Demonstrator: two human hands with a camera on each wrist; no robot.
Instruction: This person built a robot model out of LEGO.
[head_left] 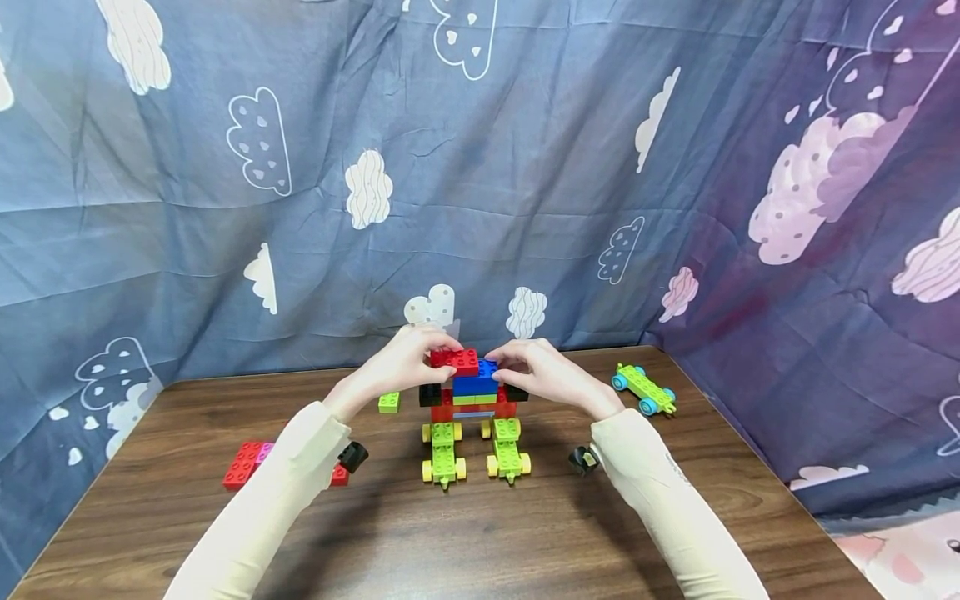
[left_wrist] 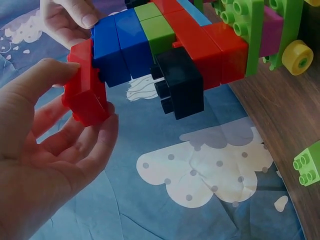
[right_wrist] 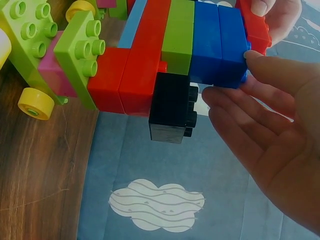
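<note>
Arms (head_left: 281,487) are slanting toward the tabletop's (head_left: 480,542) far edge, left hand (head_left: 408,358) pinching a red brick (left_wrist: 86,95), right hand (head_left: 543,368) a blue brick (right_wrist: 231,45).

i see a brick build (head_left: 474,399) standing upright toward the surface's (head_left: 480,550) back edge, midway between left and right: two light green bases (head_left: 444,457) with yellow wheels, red and green layers, black bricks (head_left: 430,395) jutting sideways, blue bricks (head_left: 476,386) above. the right hand (head_left: 542,367) holds the blue; the left hand (head_left: 405,360) pinches a red brick (head_left: 466,362) on top, overhanging toward the left edge.
</note>
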